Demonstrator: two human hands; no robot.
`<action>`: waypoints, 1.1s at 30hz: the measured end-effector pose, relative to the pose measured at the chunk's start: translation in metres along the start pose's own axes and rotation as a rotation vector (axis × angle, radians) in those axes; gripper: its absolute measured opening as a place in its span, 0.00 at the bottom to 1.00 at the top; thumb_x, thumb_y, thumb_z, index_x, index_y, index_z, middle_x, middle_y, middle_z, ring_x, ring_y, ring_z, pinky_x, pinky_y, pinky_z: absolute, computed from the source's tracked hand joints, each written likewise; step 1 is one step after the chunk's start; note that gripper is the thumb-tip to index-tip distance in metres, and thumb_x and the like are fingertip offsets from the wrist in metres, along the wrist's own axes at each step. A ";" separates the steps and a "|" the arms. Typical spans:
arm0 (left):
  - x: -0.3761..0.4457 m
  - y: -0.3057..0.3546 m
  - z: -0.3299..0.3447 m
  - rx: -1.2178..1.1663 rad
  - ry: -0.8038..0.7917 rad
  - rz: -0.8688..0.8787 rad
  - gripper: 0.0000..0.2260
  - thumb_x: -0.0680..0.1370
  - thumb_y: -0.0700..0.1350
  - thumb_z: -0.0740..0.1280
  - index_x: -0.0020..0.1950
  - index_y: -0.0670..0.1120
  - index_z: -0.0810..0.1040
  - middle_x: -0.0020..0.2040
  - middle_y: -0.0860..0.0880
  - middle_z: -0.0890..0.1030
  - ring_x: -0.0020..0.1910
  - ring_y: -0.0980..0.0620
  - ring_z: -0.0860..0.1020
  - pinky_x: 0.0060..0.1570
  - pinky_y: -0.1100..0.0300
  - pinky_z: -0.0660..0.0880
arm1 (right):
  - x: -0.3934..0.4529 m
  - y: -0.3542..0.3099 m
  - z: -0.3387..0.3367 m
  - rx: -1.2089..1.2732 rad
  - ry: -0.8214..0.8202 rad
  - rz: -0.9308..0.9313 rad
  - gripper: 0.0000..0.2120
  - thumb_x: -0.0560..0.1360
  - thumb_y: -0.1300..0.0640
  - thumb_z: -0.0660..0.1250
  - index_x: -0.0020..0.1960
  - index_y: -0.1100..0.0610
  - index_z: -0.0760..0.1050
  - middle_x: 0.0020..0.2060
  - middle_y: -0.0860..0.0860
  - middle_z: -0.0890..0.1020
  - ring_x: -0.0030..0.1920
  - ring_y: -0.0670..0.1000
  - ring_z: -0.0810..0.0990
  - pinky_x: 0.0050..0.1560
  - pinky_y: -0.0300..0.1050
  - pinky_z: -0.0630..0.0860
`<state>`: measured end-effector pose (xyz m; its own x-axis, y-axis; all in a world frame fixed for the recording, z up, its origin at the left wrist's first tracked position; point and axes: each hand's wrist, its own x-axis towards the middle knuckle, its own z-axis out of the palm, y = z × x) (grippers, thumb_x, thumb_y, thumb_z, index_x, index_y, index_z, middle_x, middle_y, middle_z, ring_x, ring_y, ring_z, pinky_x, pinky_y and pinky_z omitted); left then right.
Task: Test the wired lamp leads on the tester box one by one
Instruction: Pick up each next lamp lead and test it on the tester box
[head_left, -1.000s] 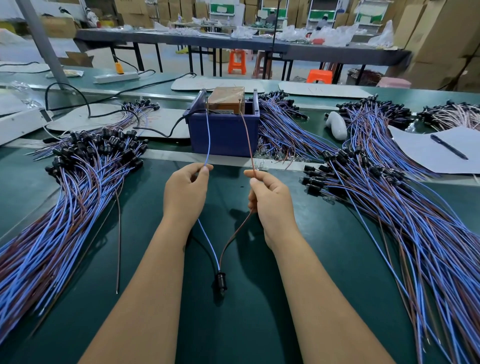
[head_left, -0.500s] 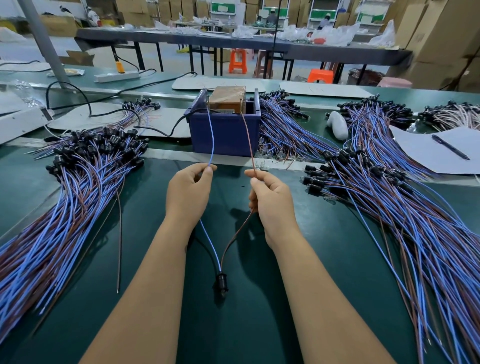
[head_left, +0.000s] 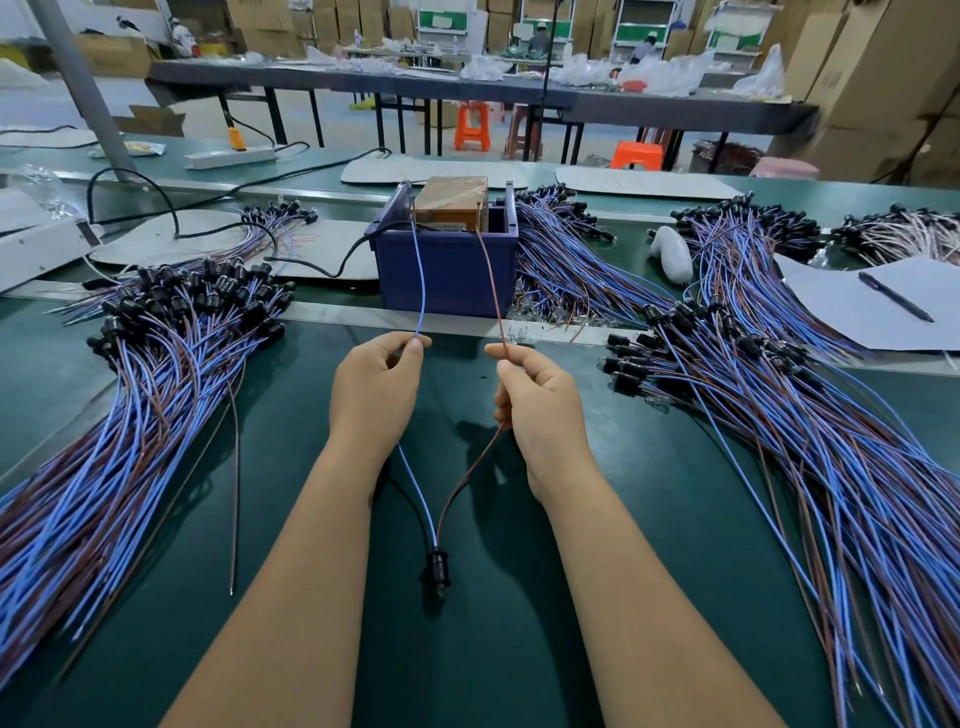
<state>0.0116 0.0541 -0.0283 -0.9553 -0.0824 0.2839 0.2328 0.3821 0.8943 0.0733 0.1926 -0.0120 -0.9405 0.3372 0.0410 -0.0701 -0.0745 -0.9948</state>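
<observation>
One lamp lead is under test: its blue wire (head_left: 421, 283) is pinched in the left hand (head_left: 375, 391) grip and its brown wire (head_left: 492, 291) in the right hand (head_left: 540, 402) grip, both wire ends being held up into the tester box (head_left: 448, 262) at the far edge of the desk (head_left: 649, 519). The black lamp holder (head_left: 438, 570) lies on the desk between the forearms; no glow can be made out. Next, judged, the ends are to be withdrawn and the lead laid on the left pile (head_left: 130, 415), a fresh one being taken from the right pile (head_left: 805, 441)
</observation>
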 end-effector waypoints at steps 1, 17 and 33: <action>0.000 0.000 0.000 0.003 0.000 -0.003 0.10 0.82 0.47 0.61 0.52 0.52 0.82 0.21 0.59 0.68 0.22 0.58 0.65 0.27 0.60 0.64 | 0.000 0.000 0.000 0.002 0.000 0.000 0.11 0.81 0.62 0.59 0.52 0.52 0.80 0.28 0.47 0.71 0.29 0.45 0.69 0.31 0.34 0.70; -0.003 0.001 0.001 -0.013 -0.011 0.005 0.09 0.81 0.48 0.61 0.50 0.56 0.81 0.22 0.58 0.67 0.22 0.58 0.64 0.22 0.69 0.62 | 0.002 0.001 0.001 -0.005 0.012 -0.004 0.11 0.81 0.62 0.59 0.53 0.52 0.79 0.25 0.45 0.71 0.28 0.45 0.70 0.30 0.34 0.71; -0.004 0.002 0.000 -0.003 0.019 -0.009 0.09 0.81 0.48 0.61 0.50 0.55 0.82 0.22 0.58 0.68 0.22 0.58 0.65 0.28 0.60 0.65 | 0.004 0.000 0.003 -0.042 0.023 -0.004 0.11 0.81 0.62 0.59 0.54 0.52 0.79 0.27 0.47 0.71 0.28 0.46 0.69 0.28 0.33 0.69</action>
<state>0.0157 0.0546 -0.0278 -0.9539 -0.1033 0.2819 0.2243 0.3787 0.8979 0.0682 0.1913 -0.0120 -0.9324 0.3588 0.0432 -0.0592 -0.0336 -0.9977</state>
